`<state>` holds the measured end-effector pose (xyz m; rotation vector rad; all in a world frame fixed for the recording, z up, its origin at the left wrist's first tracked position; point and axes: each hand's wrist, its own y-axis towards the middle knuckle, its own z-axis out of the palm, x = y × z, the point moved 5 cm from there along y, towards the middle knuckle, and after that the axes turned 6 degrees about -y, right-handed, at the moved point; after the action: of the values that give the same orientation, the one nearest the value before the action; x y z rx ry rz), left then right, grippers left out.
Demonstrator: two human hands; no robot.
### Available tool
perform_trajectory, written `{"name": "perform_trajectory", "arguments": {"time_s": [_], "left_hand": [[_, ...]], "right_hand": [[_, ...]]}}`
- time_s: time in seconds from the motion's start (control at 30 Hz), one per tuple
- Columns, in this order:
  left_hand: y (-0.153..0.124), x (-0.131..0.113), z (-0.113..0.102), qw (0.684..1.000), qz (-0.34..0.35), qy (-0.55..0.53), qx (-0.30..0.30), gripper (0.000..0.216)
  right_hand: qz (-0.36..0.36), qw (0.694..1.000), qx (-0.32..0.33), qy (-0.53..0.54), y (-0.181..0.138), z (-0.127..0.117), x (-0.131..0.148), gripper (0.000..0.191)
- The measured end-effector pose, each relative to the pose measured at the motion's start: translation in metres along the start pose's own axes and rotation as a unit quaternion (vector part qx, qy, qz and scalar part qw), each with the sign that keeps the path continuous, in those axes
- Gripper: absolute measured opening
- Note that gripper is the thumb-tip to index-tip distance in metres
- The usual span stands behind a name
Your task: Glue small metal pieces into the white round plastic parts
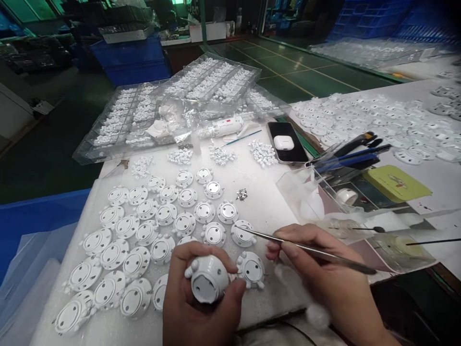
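Observation:
My left hand is closed around a round white plastic part with small knobs on its rim, held face up near the front edge of the white foam mat. My right hand pinches long metal tweezers, whose tip reaches left over one of the white discs lying on the mat. Several more white discs lie in rows on the mat to the left of my hands.
Clear blister trays of small white pieces stand at the back. Little heaps of white bits, a phone with an earbud case, a clear box with pens, a yellow tin and more discs lie right.

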<state>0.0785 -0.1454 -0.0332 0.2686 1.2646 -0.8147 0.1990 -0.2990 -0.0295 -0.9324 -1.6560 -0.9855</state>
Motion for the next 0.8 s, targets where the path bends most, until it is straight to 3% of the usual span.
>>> {"name": "perform_trajectory", "arguments": {"time_s": [0.13, 0.3, 0.47, 0.8], "left_hand": [[0.01, -0.009, -0.01, 0.999, -0.013, 0.022, -0.044, 0.05], [0.018, -0.004, -0.019, 0.996, -0.061, -0.057, 0.007, 0.052], [0.018, 0.001, -0.017, 0.99, -0.09, -0.095, 0.053, 0.052], [0.018, -0.001, -0.015, 0.989, -0.071, -0.119, 0.051, 0.047]], "right_hand": [[0.109, 0.97, 0.107, 0.189, 0.022, 0.027, 0.008, 0.016], [0.214, 0.916, 0.202, 0.272, 0.031, 0.051, 0.003, 0.02], [0.312, 0.877, 0.2, 0.307, 0.023, 0.056, -0.007, 0.02], [0.312, 0.881, 0.201, 0.294, 0.024, 0.056, -0.009, 0.028]]}}
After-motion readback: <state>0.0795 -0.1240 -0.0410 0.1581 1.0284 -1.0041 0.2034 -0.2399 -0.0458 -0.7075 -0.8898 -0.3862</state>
